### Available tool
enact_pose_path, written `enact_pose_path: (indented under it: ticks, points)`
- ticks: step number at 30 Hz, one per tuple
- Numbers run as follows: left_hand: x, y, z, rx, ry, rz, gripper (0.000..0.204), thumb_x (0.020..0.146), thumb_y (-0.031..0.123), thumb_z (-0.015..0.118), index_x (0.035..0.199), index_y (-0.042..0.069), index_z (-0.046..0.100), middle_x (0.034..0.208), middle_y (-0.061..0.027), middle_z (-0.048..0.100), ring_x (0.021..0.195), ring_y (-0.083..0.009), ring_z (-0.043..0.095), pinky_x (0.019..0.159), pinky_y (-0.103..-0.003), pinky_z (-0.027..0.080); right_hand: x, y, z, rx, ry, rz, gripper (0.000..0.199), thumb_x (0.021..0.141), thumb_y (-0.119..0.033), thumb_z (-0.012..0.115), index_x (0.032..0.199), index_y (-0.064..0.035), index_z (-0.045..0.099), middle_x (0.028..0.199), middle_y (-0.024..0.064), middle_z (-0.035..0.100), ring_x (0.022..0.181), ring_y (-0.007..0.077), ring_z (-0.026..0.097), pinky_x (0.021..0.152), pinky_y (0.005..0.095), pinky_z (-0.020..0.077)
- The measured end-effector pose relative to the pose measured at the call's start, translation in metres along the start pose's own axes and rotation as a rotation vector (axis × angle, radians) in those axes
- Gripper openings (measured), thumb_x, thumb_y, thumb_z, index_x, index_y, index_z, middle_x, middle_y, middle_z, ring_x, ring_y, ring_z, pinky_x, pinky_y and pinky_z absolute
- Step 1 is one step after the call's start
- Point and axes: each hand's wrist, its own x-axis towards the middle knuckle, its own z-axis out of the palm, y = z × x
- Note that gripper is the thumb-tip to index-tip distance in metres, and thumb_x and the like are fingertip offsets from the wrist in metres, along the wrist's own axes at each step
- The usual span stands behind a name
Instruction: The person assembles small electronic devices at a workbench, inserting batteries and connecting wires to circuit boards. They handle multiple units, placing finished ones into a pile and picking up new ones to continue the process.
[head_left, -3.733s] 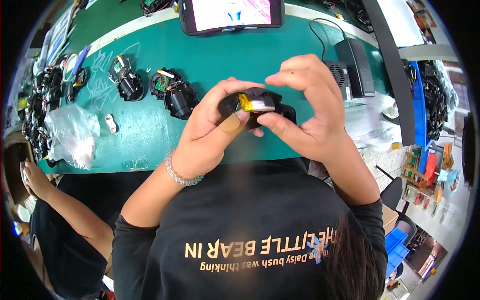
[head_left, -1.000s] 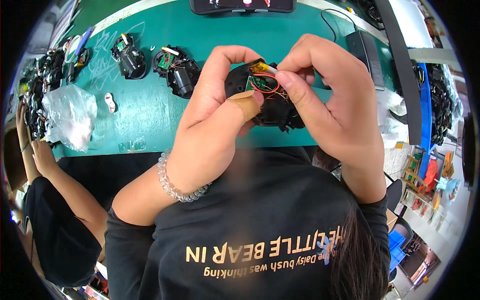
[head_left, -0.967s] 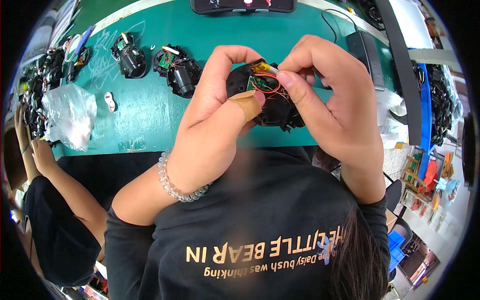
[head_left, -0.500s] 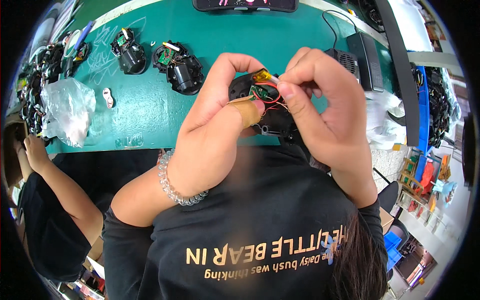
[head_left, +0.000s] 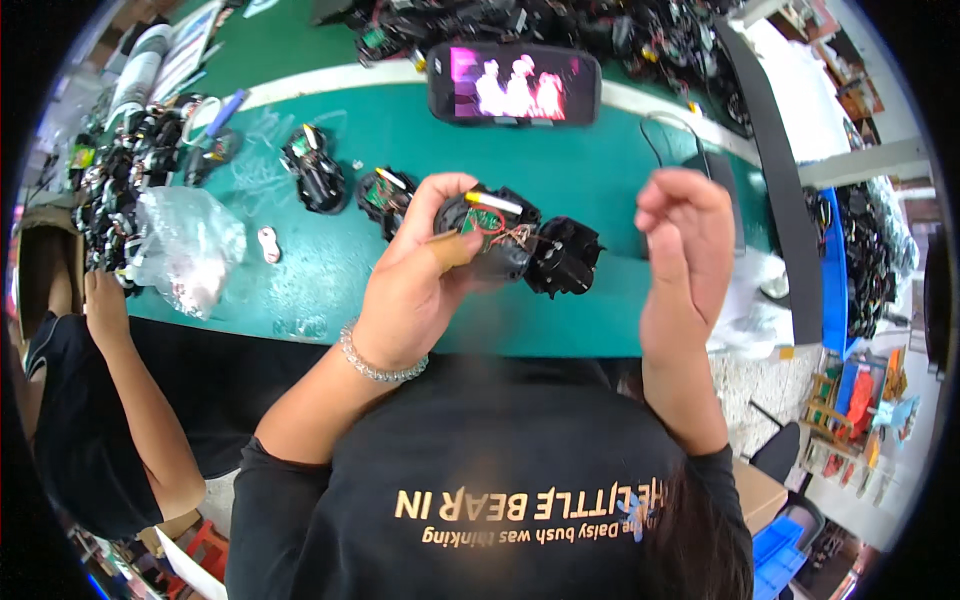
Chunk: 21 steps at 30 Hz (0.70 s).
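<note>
My left hand (head_left: 415,265) is closed round a black plastic housing (head_left: 455,215), its bandaged thumb pressing near a green circuit board (head_left: 484,222). A white battery with yellow tape (head_left: 494,203) lies along the top of that housing. Red and copper wires run from the board to a second black part (head_left: 567,257), which sticks out to the right of my hand. My right hand (head_left: 688,255) is raised apart at the right, its fingers loosely bent and thumb separate, holding nothing visible. Two similar black assemblies (head_left: 318,180) (head_left: 384,200) lie on the green table.
A phone (head_left: 515,85) showing a picture stands at the back. Black parts are heaped behind it and at the left. A clear plastic bag (head_left: 190,245) and a small white piece (head_left: 268,245) lie left. A black box-shaped device (head_left: 715,185) stands right. A co-worker's arm (head_left: 140,370) is at left.
My right hand has let go of the battery and moved right, away from the housing. The battery now lies along the housing. The view has shifted, showing more of the table's back.
</note>
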Motion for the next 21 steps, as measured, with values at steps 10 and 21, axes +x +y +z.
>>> enact_pose_path:
  ticks: [10,21]
  points:
    - [-0.001,0.056,-0.039,0.088,-0.036,0.367,0.036,0.091,0.008,0.056,0.123,0.015,0.042,0.113,-0.0051,0.054,0.099,-0.0169,0.058,0.077,-0.034,0.051,-0.027,0.024,0.024,0.113,-0.366,0.324,0.03,0.088,-0.016,0.06,0.113,-0.0018,0.051,0.1,0.0053,0.053,0.09,0.0136,0.05,0.078,0.0278,0.0383]
    - [-0.034,0.108,-0.082,-0.166,0.042,0.603,0.038,0.092,0.007,0.05,0.127,0.017,0.037,0.103,-0.0086,0.059,0.082,-0.019,0.062,0.067,-0.035,0.054,-0.017,0.008,0.071,0.004,-0.966,0.443,0.028,0.088,-0.015,0.061,0.113,-0.003,0.054,0.097,0.0038,0.059,0.091,0.0136,0.055,0.079,0.0298,0.04]
